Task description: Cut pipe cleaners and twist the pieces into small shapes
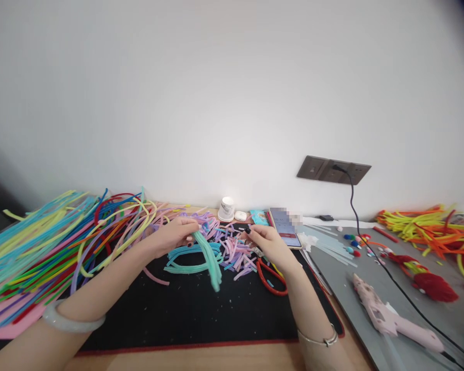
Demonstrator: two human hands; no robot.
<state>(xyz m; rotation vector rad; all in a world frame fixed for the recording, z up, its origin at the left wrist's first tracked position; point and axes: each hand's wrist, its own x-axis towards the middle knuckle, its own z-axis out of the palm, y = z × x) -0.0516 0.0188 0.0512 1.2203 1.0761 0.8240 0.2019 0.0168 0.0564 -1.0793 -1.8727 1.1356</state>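
My left hand [181,234] is closed around one end of a bundle of teal pipe cleaners [209,257], whose other end hangs down to the right above the black mat [216,314]. My right hand [266,241] is closed in a pinch, its thumb and fingertips together; whatever lies between them is too small to make out. Below the left hand, blue pipe cleaners [197,252] lie curved on the mat. Between the hands is a heap of short pink, purple and blue pieces [237,255]. Under the right wrist, a red loop [270,286] looks like a scissor handle.
Long multicoloured pipe cleaners [50,247] cover the left side. A white cup [227,208] and a phone [284,226] stand near the wall. At right, a grey board [328,278] holds a pink glue gun [394,319], pom-poms [358,239] and a black cable [371,252].
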